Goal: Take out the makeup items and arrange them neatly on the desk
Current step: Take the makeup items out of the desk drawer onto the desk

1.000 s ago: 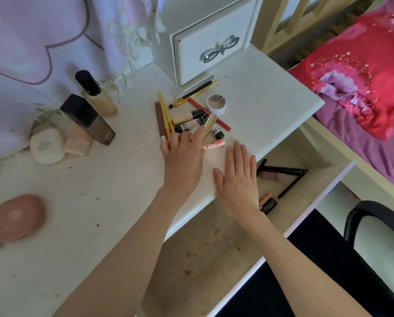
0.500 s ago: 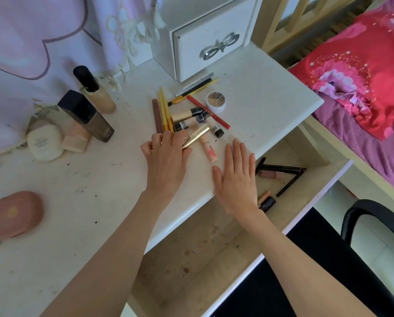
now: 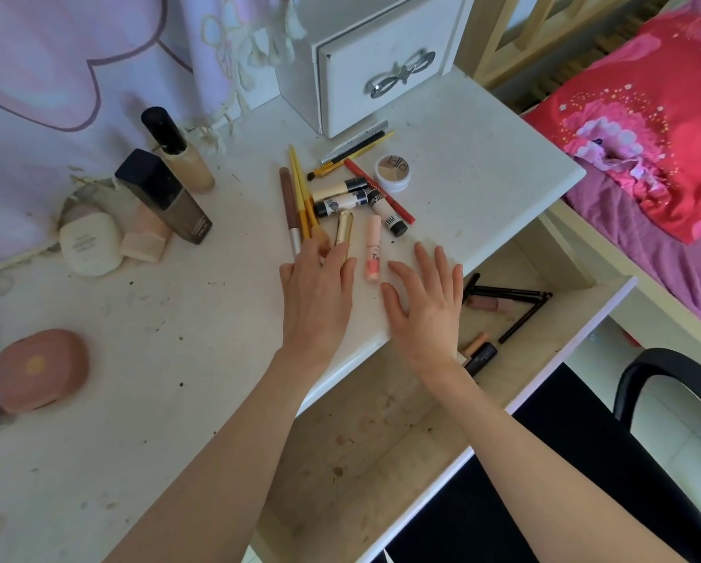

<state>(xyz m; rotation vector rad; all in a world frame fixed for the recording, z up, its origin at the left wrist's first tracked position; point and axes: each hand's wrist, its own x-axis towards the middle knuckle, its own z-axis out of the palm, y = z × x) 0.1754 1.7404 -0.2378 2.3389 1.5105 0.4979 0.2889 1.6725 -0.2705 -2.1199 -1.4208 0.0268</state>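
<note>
Having swung since the earlier frame from a slant into an upright line at frame centre, gold tube (image 3: 344, 228) now lying parallel to the pink tube (image 3: 373, 253), itself drawn down clear of the pile. Sitting untouched at far left and upper left: a brown compact (image 3: 40, 369), a white puff case (image 3: 90, 243), a dark square foundation bottle (image 3: 166, 197) and a round-capped one (image 3: 178, 150), likely parked as finished. Reaching into centre, left hand (image 3: 316, 296) lying flat, fingers straight, fingertips touching the gold tube's lower end and the yellow brushes (image 3: 302, 193), seemingly nudging them into a row. Resting just right of the pink tube, right hand (image 3: 428, 302) spread palm-down on the desk (image 3: 483, 156), holding nothing, probably steadying or waiting. Remaining at centre right inside the open drawer (image 3: 385, 440): black pencils (image 3: 515, 294) and a dark lipstick (image 3: 481, 353), not yet taken out.
</note>
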